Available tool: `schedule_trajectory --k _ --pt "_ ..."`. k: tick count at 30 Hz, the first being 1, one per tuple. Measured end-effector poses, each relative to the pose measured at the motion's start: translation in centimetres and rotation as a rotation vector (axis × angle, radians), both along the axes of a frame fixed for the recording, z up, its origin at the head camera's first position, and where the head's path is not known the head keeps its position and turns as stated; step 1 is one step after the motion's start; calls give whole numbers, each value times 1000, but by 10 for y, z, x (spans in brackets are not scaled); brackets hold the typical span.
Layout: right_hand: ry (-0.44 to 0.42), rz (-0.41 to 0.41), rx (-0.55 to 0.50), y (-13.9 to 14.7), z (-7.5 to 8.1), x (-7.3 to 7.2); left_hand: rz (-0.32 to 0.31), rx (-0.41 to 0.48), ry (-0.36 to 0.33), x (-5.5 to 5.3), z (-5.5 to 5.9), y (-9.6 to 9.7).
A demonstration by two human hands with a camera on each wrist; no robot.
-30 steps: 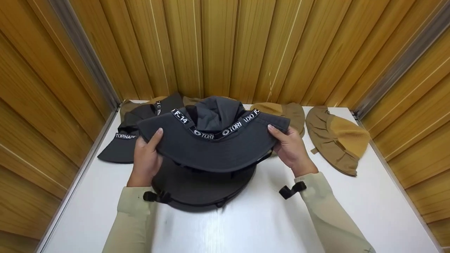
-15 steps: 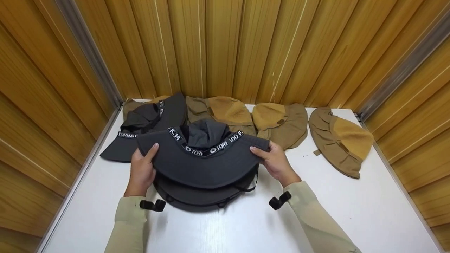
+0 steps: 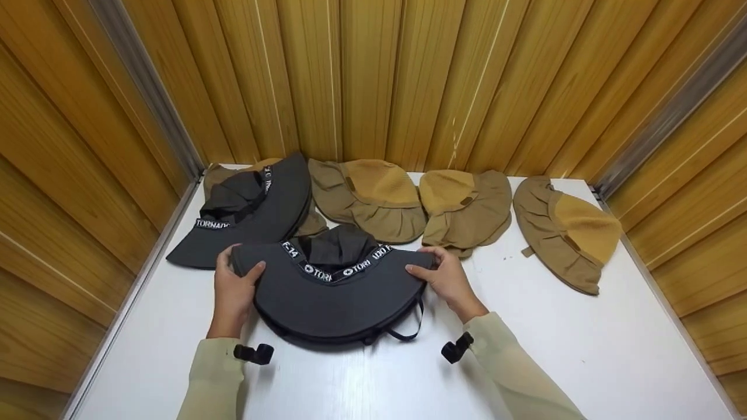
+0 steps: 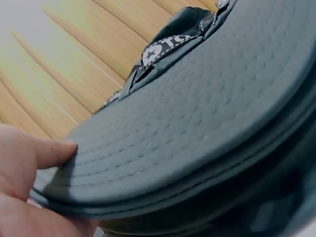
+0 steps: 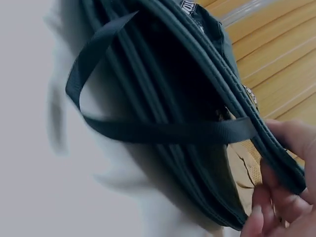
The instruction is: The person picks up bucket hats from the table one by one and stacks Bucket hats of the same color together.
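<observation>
A dark grey sun hat [image 3: 338,306], folded in half with its brim toward me, is held low over the table. My left hand [image 3: 233,294] pinches the left end of its brim, thumb on top. At the right end, my right hand [image 3: 450,284] grips the brim between thumb and fingers. White lettering runs along the hat's inner band. Directly beneath are more dark brim layers, mostly hidden; their stacked edges [image 5: 148,94] show in the right wrist view, with a gap under the held brim. A black strap [image 5: 168,132] loops out at that side.
Another dark hat [image 3: 274,216] lies at the back left, over a brown one. Several brown and tan hats, including the middle one [image 3: 379,195] and the rightmost one [image 3: 575,233], line the back of the white table [image 3: 554,356]. Wood-patterned walls [image 3: 373,76] enclose three sides.
Both hands have lowered the dark grey hat toward me, onto or just above the dark hat below. The brown hats behind have come into fuller view.
</observation>
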State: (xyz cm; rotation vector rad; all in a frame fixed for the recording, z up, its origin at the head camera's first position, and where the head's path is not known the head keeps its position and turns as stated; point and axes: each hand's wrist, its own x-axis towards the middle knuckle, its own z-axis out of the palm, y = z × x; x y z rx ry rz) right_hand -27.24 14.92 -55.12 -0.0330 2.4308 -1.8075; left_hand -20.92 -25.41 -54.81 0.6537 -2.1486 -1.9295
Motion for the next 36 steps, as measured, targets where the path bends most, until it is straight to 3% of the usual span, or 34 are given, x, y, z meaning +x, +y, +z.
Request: schedule_trajectory --k 6,10,13,20,25,29,33,36 --pt "87 -9 271 1 -2 1 16 -227 -60 1 -1 2" --pt "148 5 375 -1 -6 2 13 -403 -93 1 -5 4" --pt "173 4 425 -3 -8 3 -16 -486 -112 0 -9 4" --pt "182 35 509 -6 -9 6 -91 -517 -103 -2 -16 3" --pt "148 57 552 -9 -8 6 -95 -515 -100 -2 -16 3" --pt "153 63 587 -14 2 7 -85 -519 -91 0 -13 4" --pt "298 73 605 -27 17 15 -69 -521 -83 -1 -9 8" --pt "450 163 594 -43 23 23 -56 -539 -72 -2 -6 11"
